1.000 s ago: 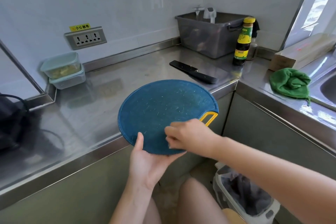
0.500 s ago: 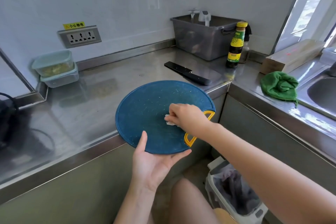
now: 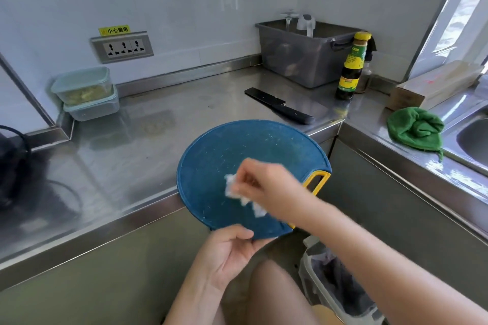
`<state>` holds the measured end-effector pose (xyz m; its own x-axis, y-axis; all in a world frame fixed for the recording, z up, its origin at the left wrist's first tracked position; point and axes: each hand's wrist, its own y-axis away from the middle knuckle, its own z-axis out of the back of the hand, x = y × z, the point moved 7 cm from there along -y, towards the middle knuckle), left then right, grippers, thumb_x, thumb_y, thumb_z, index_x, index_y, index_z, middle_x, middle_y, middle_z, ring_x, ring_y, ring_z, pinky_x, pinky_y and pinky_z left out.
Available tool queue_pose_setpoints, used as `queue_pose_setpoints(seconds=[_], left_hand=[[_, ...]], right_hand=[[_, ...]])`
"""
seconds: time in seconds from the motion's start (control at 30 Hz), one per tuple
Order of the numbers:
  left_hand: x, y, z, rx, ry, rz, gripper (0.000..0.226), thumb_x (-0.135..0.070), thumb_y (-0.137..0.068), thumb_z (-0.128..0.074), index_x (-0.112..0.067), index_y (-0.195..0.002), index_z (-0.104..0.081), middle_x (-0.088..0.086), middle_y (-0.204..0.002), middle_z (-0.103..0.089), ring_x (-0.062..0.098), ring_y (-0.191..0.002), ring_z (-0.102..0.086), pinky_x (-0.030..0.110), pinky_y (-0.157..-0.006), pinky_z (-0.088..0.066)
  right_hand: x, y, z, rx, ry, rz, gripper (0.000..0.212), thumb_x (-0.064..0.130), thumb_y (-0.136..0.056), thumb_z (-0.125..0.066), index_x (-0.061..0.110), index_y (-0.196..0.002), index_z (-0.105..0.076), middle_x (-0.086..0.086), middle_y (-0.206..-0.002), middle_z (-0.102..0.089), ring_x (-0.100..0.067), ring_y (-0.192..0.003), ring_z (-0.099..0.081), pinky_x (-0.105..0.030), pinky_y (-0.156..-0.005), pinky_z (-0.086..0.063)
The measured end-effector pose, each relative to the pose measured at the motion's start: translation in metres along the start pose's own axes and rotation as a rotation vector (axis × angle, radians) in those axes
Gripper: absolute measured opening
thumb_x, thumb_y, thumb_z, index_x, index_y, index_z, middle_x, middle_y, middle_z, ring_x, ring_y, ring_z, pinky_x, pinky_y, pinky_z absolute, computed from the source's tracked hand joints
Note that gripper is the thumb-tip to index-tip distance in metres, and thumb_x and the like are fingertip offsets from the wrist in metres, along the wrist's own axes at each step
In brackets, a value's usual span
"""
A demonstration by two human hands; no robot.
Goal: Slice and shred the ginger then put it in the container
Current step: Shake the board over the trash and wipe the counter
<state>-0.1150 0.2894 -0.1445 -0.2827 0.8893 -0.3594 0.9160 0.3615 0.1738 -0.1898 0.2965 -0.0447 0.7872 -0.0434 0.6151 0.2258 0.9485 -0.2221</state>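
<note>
Gripped the near rim of a round blue plastic cutting board (image 3: 224, 150) with the left hand (image 3: 229, 250): palm turned up, thumb curled over the top face, fingers hidden beneath. Kept the board's far part over the brushed stainless steel counter (image 3: 158, 124) and its near part jutting past the counter edge, yellow loop handle to the right. Pinched a crumpled white paper tissue (image 3: 232, 188) in the curled fingertips of the right hand (image 3: 266, 187) and pressed it on the board's scratched face, forearm reaching in from the near right, hand blurred.

Stacked at far left against the wall: two clear rectangular lidded plastic containers. Held pale yellow shredded ginger (image 3: 81, 93) in the upper container (image 3: 79, 76), under a pale green lid; could not tell the contents of the lower container (image 3: 92, 111).

Laid flat just beyond the board: a black-handled, black-bladed knife (image 3: 280, 105). Placed at far right: a grey plastic tub (image 3: 303, 55), a dark glass sauce bottle with a yellow cap (image 3: 350, 68) and a bunched green cloth (image 3: 414, 129). Set on the floor at near right: a white plastic bin with a dark liner (image 3: 311, 272).
</note>
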Motion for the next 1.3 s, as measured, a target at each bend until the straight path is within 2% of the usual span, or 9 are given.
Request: queue_pose_setpoints(seconds=[0.1,0.2,0.43,0.53,0.7,0.83,0.97,1.17,1.3], left_hand=[[0.000,0.004,0.011,-0.092,-0.073,-0.041,0.074,0.024,-0.055,-0.048,-0.008,-0.121,-0.053,0.023,-0.101,-0.068,0.039,-0.088,-0.068,0.052,-0.064,-0.057],[0.002,0.008,0.012,-0.050,-0.003,-0.042,0.089,0.023,-0.036,-0.068,-0.004,-0.120,-0.057,0.027,-0.112,-0.064,0.047,-0.095,-0.064,0.061,-0.066,-0.052],[-0.002,0.016,0.023,-0.077,-0.032,-0.021,0.083,0.022,-0.044,-0.063,-0.008,-0.121,-0.053,0.023,-0.113,-0.065,0.046,-0.094,-0.065,0.068,-0.068,-0.049],[-0.002,0.015,0.022,-0.074,-0.028,-0.020,0.106,0.021,-0.021,-0.076,-0.009,-0.120,-0.054,0.024,-0.114,-0.064,0.047,-0.096,-0.064,0.067,-0.068,-0.050],[0.002,0.010,0.020,-0.066,-0.055,0.006,0.095,0.019,-0.019,-0.077,0.000,-0.110,-0.063,0.026,-0.112,-0.065,0.046,-0.094,-0.064,0.061,-0.064,-0.052],[0.000,0.011,0.021,-0.084,-0.140,0.002,0.083,0.018,-0.014,-0.076,0.007,-0.095,-0.068,0.030,-0.096,-0.066,0.046,-0.084,-0.066,0.057,-0.059,-0.054],[-0.003,0.015,0.027,-0.101,-0.099,-0.020,0.089,0.019,-0.019,-0.076,0.004,-0.107,-0.064,0.028,-0.109,-0.064,0.049,-0.092,-0.064,0.060,-0.062,-0.052],[-0.001,0.021,0.033,-0.141,-0.140,0.033,0.107,0.017,-0.016,-0.079,0.000,-0.119,-0.053,0.026,-0.113,-0.064,0.047,-0.092,-0.064,0.061,-0.062,-0.052],[0.009,0.024,0.024,-0.094,-0.167,0.115,0.089,0.020,-0.018,-0.078,0.004,-0.105,-0.064,0.029,-0.112,-0.063,0.049,-0.090,-0.064,0.062,-0.060,-0.052]], right_hand=[[0.012,0.003,-0.051,0.122,0.272,0.125,0.022,0.028,-0.094,-0.051,0.007,-0.094,-0.055,-0.009,-0.088,-0.063,-0.029,-0.078,-0.059,-0.038,-0.067,-0.044],[-0.009,0.003,-0.043,0.059,0.467,0.059,0.026,0.032,-0.095,-0.046,0.006,-0.093,-0.051,-0.014,-0.087,-0.064,-0.034,-0.077,-0.063,-0.037,-0.062,-0.041],[-0.179,0.038,0.105,-0.294,0.581,-0.783,0.026,0.026,-0.093,-0.047,0.002,-0.097,-0.054,-0.023,-0.098,-0.065,-0.038,-0.087,-0.061,-0.035,-0.066,-0.041],[-0.146,0.025,0.107,-0.455,0.539,-0.597,0.027,0.030,-0.096,-0.045,0.003,-0.095,-0.051,-0.021,-0.090,-0.063,-0.037,-0.079,-0.057,-0.035,-0.062,-0.036],[-0.017,-0.005,-0.009,-0.053,0.385,0.019,0.026,0.035,-0.094,-0.051,0.010,-0.093,-0.053,-0.009,-0.077,-0.064,-0.030,-0.070,-0.062,-0.038,-0.062,-0.050],[0.028,0.001,-0.071,-0.008,0.378,0.349,0.024,0.028,-0.085,-0.061,0.009,-0.074,-0.051,-0.004,-0.061,-0.059,-0.028,-0.045,-0.051,-0.026,-0.040,-0.032],[-0.020,-0.021,-0.038,-0.186,0.506,0.162,0.022,0.029,-0.089,-0.058,0.008,-0.081,-0.054,-0.007,-0.069,-0.063,-0.026,-0.056,-0.062,-0.028,-0.047,-0.043],[-0.181,0.021,0.094,-0.379,0.611,-0.700,0.023,0.021,-0.097,-0.041,0.001,-0.100,-0.050,-0.023,-0.102,-0.062,-0.041,-0.090,-0.060,-0.036,-0.064,-0.040],[-0.152,0.021,0.100,-0.537,0.456,-0.550,0.025,0.028,-0.095,-0.047,0.005,-0.086,-0.045,-0.024,-0.089,-0.064,-0.041,-0.080,-0.058,-0.037,-0.059,-0.036]])
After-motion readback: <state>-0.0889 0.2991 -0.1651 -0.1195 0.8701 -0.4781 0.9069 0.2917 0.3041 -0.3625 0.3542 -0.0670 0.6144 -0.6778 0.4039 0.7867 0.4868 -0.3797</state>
